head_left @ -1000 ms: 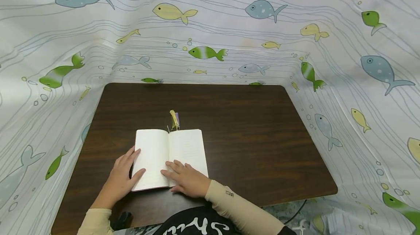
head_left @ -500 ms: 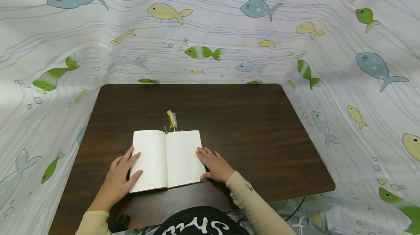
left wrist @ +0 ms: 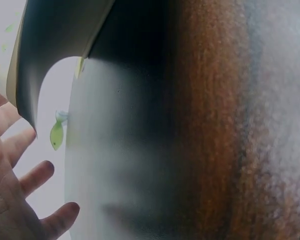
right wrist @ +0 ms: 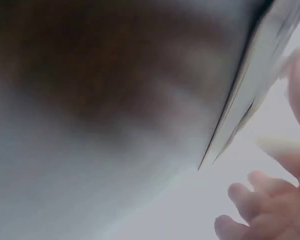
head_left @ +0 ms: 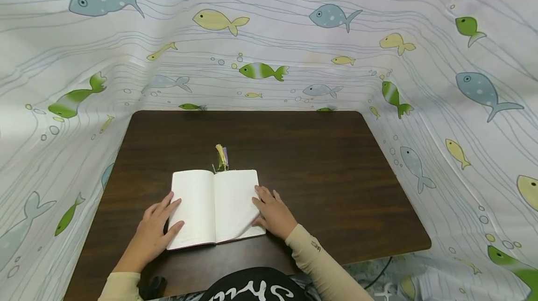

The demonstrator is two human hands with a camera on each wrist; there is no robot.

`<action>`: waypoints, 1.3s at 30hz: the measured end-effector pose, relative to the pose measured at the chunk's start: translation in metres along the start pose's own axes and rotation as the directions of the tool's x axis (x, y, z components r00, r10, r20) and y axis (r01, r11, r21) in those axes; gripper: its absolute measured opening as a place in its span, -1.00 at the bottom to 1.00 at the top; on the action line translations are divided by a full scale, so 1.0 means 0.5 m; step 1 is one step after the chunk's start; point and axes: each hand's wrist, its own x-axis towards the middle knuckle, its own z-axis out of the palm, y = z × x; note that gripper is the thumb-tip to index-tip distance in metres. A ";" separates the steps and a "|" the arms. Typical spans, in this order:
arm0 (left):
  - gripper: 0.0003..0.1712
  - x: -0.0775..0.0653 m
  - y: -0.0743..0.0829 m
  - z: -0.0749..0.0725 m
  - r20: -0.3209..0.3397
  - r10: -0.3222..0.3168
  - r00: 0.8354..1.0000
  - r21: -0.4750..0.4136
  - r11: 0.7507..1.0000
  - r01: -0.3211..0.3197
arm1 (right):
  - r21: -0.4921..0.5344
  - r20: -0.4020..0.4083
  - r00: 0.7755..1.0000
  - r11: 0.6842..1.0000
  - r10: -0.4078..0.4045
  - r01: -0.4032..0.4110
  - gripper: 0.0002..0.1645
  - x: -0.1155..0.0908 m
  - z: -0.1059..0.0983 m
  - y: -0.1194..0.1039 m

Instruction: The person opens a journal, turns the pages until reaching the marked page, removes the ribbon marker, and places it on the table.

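An open notebook (head_left: 193,207) lies on the dark wooden table, with yellow and purple ribbon tassels (head_left: 222,157) beyond its spine. The left hand (head_left: 155,226) rests along the left page's outer edge, fingers spread. In the left wrist view its fingers show beside the notebook's dark cover (left wrist: 59,40). At the right edge, the right hand (head_left: 275,212) has its thumb at the lower corner and its fingers on the page above. Between them the right page (head_left: 235,203) lifts and curls inward at that corner, baring the sheet beneath. The right wrist view shows pages (right wrist: 240,110) slightly parted.
The brown table (head_left: 328,175) extends right of and behind the notebook. A fish-patterned white cloth (head_left: 260,35) hangs around its back and sides. A small black object (head_left: 155,287) sits at the front left edge, near the left sleeve.
The right hand has moved from the middle of the notebook to the right page's outer edge. That page's lower corner, flat half a second ago, is now raised. The left hand stays in place.
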 end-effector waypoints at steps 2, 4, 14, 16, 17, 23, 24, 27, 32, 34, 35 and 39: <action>-0.28 0.000 0.002 -0.001 0.004 0.001 1.000 -0.011 1.000 -0.001 | 0.020 -0.055 0.998 1.000 0.017 -0.016 0.03 0.005 0.002 -0.005; -0.28 0.001 0.003 -0.001 0.000 0.004 1.000 -0.009 1.000 -0.004 | 0.042 -0.082 0.996 0.998 0.040 -0.036 0.17 0.009 0.000 -0.012; -0.40 -0.004 0.005 -0.004 -0.008 0.019 1.000 -0.097 0.995 -0.019 | 0.570 -0.001 0.999 0.821 -0.035 0.029 0.08 0.032 -0.056 -0.073; -0.44 -0.004 0.006 -0.004 -0.013 0.024 1.000 -0.131 0.991 -0.025 | 0.648 0.047 0.995 0.761 -0.086 0.035 0.02 0.037 -0.056 -0.090; -0.46 -0.005 0.008 -0.004 -0.018 0.023 1.000 -0.146 0.989 -0.025 | 0.660 0.070 0.991 0.750 -0.112 0.039 0.00 0.040 -0.055 -0.098; -0.47 -0.005 0.015 -0.008 -0.046 0.012 0.999 -0.235 0.972 -0.022 | 0.563 0.163 0.947 0.814 -0.277 0.141 -0.08 0.054 -0.024 -0.139; -0.45 -0.006 0.016 -0.009 -0.048 0.011 0.999 -0.261 0.965 -0.023 | 0.523 0.171 0.939 0.835 -0.298 0.170 -0.10 0.055 -0.017 -0.144; -0.40 -0.009 0.015 -0.011 -0.028 -0.013 1.000 -0.320 0.947 0.003 | 0.423 0.186 0.926 0.878 -0.328 0.226 -0.17 0.056 -0.002 -0.155; -0.20 -0.006 0.009 -0.009 0.022 -0.064 0.998 -0.261 0.963 0.068 | 0.330 0.166 0.923 0.902 -0.347 0.280 -0.19 0.055 0.008 -0.164; -0.08 -0.005 0.005 -0.005 0.031 -0.069 0.997 -0.204 0.976 0.074 | 0.320 0.149 0.922 0.900 -0.358 0.298 -0.21 0.054 0.007 -0.164; -0.04 -0.004 0.003 -0.003 0.033 -0.070 0.997 -0.177 0.981 0.074 | 0.315 0.140 0.921 0.898 -0.364 0.307 -0.23 0.054 0.006 -0.163; -0.09 -0.004 0.000 0.004 0.038 -0.048 0.998 -0.116 0.992 0.052 | 0.309 0.132 0.924 0.901 -0.357 0.304 -0.28 0.052 0.000 -0.154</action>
